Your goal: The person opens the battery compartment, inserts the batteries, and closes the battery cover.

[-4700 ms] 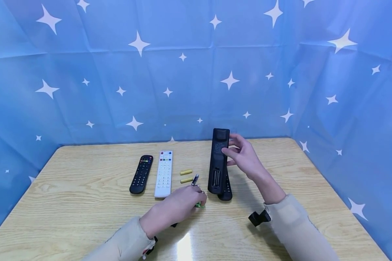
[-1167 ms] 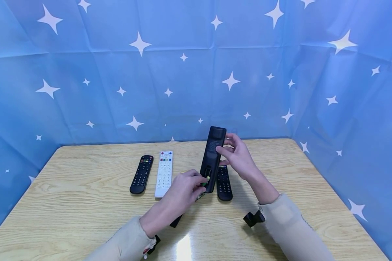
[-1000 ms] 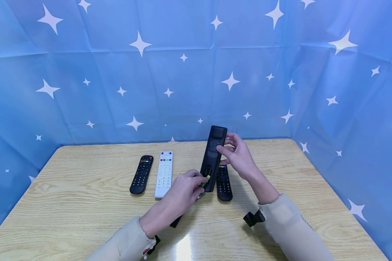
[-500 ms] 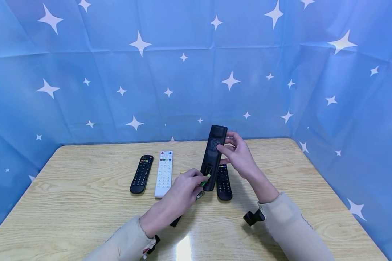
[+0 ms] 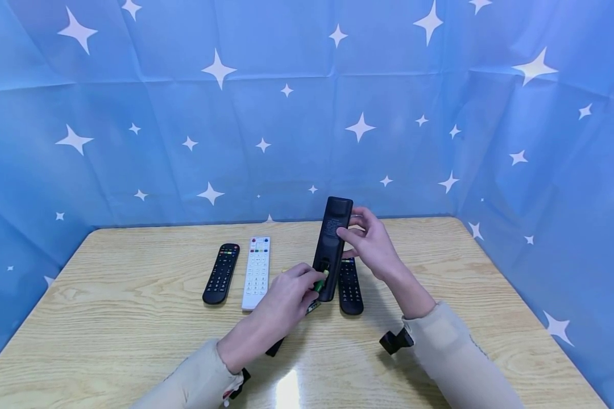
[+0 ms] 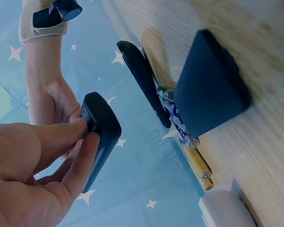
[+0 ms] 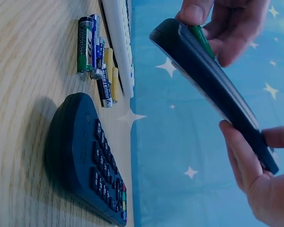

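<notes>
- Head: the right hand (image 5: 372,247) grips a long black plastic remote (image 5: 332,233) above the pale wooden table (image 5: 133,324); the left hand (image 5: 289,292) pinches a partly hidden green cylindrical battery (image 5: 320,283) at its near end.
- Left wrist: battery hidden.
- Right wrist: both hands cut off.

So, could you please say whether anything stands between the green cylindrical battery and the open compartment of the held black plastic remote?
Nothing visible does: the left hand pinches the battery at the compartment; the right hand holds the remote.
</notes>
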The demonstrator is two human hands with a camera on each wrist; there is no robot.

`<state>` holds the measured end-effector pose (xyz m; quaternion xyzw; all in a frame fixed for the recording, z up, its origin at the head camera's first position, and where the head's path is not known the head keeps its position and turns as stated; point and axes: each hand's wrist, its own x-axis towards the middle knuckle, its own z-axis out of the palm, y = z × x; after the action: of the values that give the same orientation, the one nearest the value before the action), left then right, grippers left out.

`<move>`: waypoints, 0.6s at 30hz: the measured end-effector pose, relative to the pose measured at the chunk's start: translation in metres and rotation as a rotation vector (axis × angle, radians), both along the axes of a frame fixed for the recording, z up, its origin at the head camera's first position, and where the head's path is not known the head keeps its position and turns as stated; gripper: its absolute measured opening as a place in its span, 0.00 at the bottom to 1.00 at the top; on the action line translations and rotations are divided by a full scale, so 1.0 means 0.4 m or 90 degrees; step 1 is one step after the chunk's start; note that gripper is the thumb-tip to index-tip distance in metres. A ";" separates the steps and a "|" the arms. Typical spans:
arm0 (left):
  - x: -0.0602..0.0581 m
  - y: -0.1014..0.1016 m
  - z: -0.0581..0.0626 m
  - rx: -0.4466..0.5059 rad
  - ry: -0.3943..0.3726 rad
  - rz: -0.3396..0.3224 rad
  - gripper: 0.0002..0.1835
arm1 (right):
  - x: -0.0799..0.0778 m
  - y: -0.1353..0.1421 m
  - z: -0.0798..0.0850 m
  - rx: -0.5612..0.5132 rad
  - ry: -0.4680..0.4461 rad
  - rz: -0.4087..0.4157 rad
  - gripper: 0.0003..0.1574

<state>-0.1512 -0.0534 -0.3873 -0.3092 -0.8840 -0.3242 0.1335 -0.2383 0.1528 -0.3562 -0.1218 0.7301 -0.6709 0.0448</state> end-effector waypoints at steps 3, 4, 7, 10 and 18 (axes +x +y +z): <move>-0.001 0.000 0.001 0.009 0.006 0.001 0.15 | -0.001 -0.003 -0.001 -0.003 -0.005 0.005 0.32; -0.001 0.000 0.001 0.010 0.008 0.002 0.14 | -0.001 -0.003 -0.001 -0.003 -0.006 0.006 0.32; -0.001 0.000 0.003 0.010 0.009 0.000 0.13 | -0.001 -0.004 -0.001 -0.002 -0.008 0.006 0.32; 0.000 -0.001 0.005 0.001 0.006 -0.001 0.13 | 0.001 -0.003 0.000 -0.001 -0.006 0.005 0.32; 0.001 -0.004 0.008 -0.002 0.010 -0.009 0.13 | 0.006 -0.005 0.002 -0.006 -0.010 0.010 0.31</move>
<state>-0.1510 -0.0549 -0.3842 -0.3184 -0.8812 -0.3211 0.1378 -0.2360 0.1508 -0.3553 -0.1226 0.7254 -0.6751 0.0555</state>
